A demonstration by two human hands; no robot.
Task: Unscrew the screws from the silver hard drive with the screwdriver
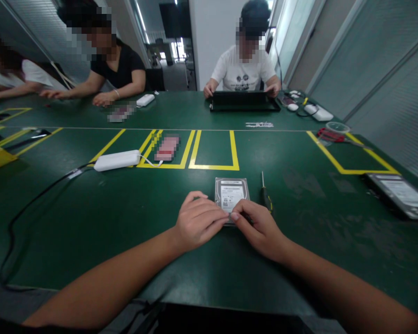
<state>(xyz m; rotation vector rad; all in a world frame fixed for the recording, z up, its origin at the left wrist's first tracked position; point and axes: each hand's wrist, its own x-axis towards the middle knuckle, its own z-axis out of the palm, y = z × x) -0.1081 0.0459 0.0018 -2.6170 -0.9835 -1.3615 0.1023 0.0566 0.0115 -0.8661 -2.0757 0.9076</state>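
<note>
A silver hard drive (231, 190) with a white printed label lies flat on the green table in front of me. My left hand (200, 220) reaches over its near left corner, thumb and fingertips pressed together. From the other side my right hand (259, 229) pinches thumb against index finger at the near end of the drive. The fingertips of both hands almost meet over the drive; anything small between them is hidden. Just right of the drive lies a screwdriver (265, 197) with a black and yellow handle, its shaft pointing away from me.
Another hard drive (404, 195) lies at the right. A white power bank (116, 160) with a black cable is at left, wired to a phone (167, 148). Yellow tape (214, 167) marks the table. A person opposite holds a black tray (244, 102); two other people sit at left.
</note>
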